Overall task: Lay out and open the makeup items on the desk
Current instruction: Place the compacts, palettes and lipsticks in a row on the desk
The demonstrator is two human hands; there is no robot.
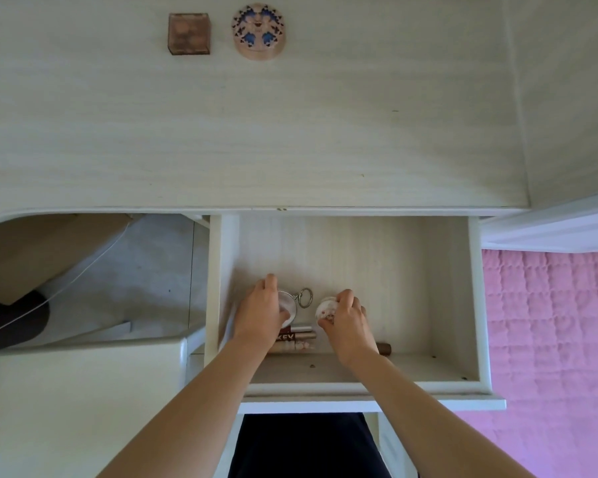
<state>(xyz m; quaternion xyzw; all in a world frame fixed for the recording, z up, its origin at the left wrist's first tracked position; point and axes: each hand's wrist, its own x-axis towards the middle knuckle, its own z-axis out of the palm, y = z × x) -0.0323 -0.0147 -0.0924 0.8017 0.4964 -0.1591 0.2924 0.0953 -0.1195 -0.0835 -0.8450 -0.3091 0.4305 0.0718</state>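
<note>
the pale wood-grain table fills most of the view, running wide across the top. at its right end a pink quilted bed cover shows below the edge. under the table's front edge a white drawer stands pulled out, its floor mostly bare towards the back.

both forearms reach down into the drawer from the near side. the left hand has its fingers curled over a round white compact near the drawer's left wall, gripping it; a metal key ring sticks out just beside the compact, towards the middle. the right hand is clamped on a small round white case with red marks, fingers wrapped over its top. the two hands sit near each other but apart, with the key ring between them.

below the left hand, against the near part of the drawer, lie a few slim sticks and tubes, one with dark red and white lettering i can't fully read. a brown cylinder pokes out from under the right wrist.

far back on the table, well apart from the drawer, sit a small brown square box and, just to its right, a round box with a blue patterned lid. both are closed.
</note>
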